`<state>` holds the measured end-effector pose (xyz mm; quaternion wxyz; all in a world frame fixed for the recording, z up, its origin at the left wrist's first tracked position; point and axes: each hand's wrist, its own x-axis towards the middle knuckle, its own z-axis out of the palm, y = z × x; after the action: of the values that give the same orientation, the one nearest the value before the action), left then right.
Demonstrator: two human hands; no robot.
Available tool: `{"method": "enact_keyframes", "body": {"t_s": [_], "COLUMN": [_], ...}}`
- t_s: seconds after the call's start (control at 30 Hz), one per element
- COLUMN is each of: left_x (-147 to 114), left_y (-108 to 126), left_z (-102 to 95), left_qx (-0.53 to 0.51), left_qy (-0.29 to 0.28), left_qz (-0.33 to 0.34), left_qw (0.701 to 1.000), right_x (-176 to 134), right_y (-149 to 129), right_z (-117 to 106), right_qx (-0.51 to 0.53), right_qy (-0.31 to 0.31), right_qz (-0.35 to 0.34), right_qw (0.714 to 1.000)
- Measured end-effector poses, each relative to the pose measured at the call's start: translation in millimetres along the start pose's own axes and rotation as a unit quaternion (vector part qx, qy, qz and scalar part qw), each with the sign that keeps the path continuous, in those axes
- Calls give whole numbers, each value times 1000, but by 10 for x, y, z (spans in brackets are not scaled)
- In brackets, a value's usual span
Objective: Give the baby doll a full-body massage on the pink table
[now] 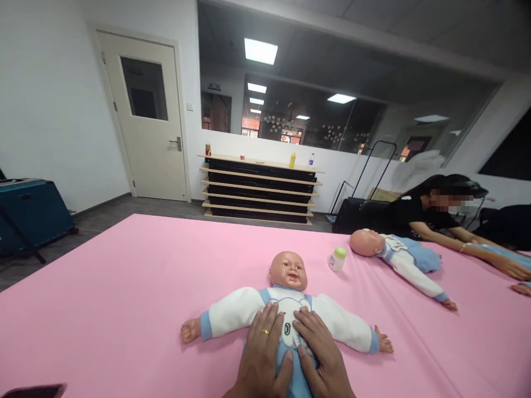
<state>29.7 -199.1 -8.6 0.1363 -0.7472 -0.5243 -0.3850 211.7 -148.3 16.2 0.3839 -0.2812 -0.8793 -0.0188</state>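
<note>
Baby doll (288, 296) laid out at 6 o'clock on pink surface (182, 249), outfit (234, 310) on. L hand (263, 348) + R hand (320, 351) flat on its front, gripping nothing. Setup's done imo, can't tell what's left tbh.

So there's a baby doll (288, 301) face-up on a pink table (124, 304), arms stretched toward eight and four o'clock. The left hand (261, 342) and right hand (320, 348) are both laid on its front, side by side. From its head, a green-lidded jar (337, 261) sits near three. From its chest, another doll (406, 257)'s at two, a door (155, 138) around eleven.
</note>
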Motion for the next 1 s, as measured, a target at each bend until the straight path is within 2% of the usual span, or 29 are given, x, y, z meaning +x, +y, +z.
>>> {"method": "enact_keyframes", "body": {"t_s": [0.1,0.27,0.4,0.53,0.77,1.0], "left_x": [-1,-22,-26,2,58,102], "left_y": [-3,11,53,108,107,117], "left_z": [76,189,194,110,47,30], "left_qx": [6,-5,-55,-117,-131,-153], "left_qy": [38,81,66,33,-2,0], "left_qz": [1,-22,-73,-131,-125,-135], "left_qw": [999,996,994,984,983,979], "right_x": [-11,-16,-9,23,76,137], "right_y": [30,15,-19,-42,-52,-138], "right_z": [17,-1,-16,-38,-108,-154], "right_qx": [-1,-16,-37,-71,-93,-87], "right_qy": [4,-25,-67,-124,-195,-213], "right_qz": [0,8,24,12,-2,-7], "right_qw": [1000,1000,997,990,976,973]}}
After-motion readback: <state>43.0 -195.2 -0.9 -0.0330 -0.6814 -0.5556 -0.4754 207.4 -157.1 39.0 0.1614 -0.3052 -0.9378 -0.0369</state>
